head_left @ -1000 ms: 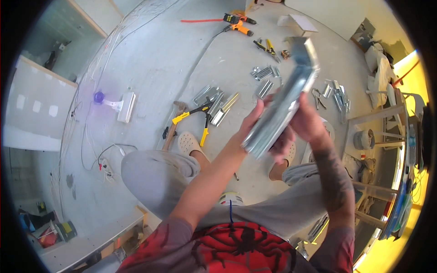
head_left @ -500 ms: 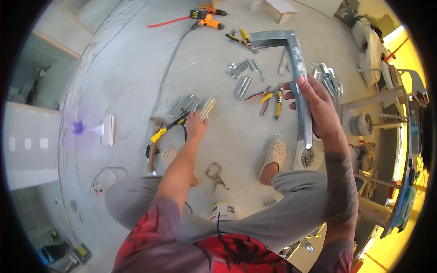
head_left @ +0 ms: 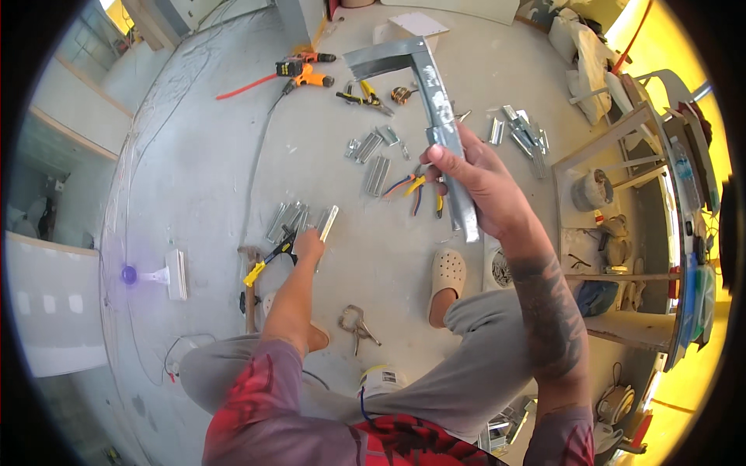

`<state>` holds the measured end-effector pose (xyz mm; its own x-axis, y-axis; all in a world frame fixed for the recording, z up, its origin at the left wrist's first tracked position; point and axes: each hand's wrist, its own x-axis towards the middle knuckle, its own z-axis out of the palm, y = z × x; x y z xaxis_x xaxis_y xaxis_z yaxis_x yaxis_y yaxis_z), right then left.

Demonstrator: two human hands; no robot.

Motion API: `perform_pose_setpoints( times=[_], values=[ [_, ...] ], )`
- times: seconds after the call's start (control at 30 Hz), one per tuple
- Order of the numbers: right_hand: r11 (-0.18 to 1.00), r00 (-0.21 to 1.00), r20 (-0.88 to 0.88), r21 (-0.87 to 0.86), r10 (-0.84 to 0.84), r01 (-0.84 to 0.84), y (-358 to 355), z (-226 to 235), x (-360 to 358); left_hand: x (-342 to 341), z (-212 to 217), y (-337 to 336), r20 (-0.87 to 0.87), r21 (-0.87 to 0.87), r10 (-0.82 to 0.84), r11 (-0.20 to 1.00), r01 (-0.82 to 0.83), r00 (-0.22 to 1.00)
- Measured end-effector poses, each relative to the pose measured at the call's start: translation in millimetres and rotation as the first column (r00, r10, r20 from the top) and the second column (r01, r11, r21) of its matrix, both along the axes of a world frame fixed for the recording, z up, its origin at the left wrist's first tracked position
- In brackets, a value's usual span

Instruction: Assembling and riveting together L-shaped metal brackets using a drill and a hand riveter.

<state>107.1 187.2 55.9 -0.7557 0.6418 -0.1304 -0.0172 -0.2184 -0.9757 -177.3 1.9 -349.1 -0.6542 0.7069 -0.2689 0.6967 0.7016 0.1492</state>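
My right hand is closed around the long leg of an L-shaped metal channel, held up above the floor; its short arm points left. Low over the floor, my left hand grips a short metal channel piece, the fingers partly hidden. More short channel pieces lie just beyond that hand. A yellow-and-black tool lies beside it, across a hammer. Pliers with orange-and-blue handles rest on the floor below the L-shaped channel.
Locking pliers lie between my feet, near a white bucket. Orange drills, yellow-handled snips and a tape measure are farther off. Metal offcuts lie right. A wooden rack stands at the right edge.
My right hand has moved left in the view with the L-shaped channel, tilting it. My left hand has closed on a short channel piece. The whole view has shifted.
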Motion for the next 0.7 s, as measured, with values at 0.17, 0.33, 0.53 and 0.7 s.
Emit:
perform_pose_setpoints(
  times=[0.17,0.33,0.53,0.7],
  values=[
    [0.997,0.997,-0.042,0.035,0.069,-0.068,-2,8,-9,-45,-6,-53,0.299,0.296,0.136,0.928,-0.227,0.945],
    [0.996,0.997,0.047,-0.055,-0.067,0.070,9,-15,6,6,91,-27,0.982,-0.012,0.158,0.601,-0.799,0.105],
    [0.995,0.982,0.187,0.083,0.035,-0.051,-5,-40,-43,-32,184,-71,0.968,0.246,-0.201,0.631,-0.736,0.151],
    [0.997,1.000,-0.022,-0.069,0.021,-0.023,-32,-33,-37,53,302,-59,0.907,0.195,-0.410,0.621,-0.759,-0.102]
  ],
)
